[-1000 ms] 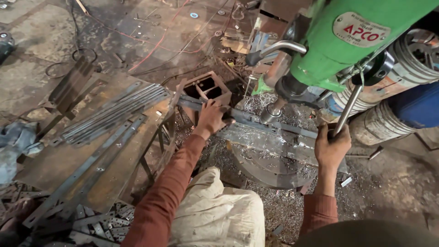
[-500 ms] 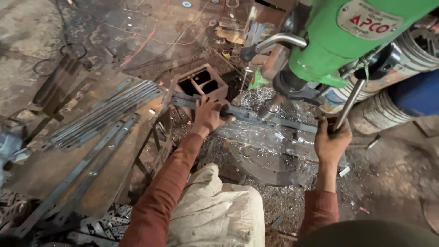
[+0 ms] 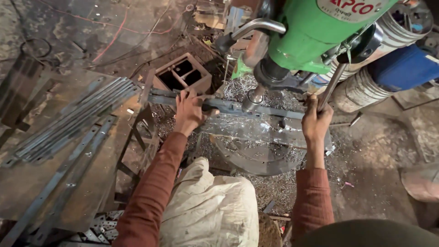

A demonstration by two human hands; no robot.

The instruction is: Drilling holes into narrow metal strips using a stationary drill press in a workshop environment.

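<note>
dim, even light | soft shadows | sharp centre | wide-angle edge bending

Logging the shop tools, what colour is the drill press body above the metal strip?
Green, in the head view: the drill press body.
</note>
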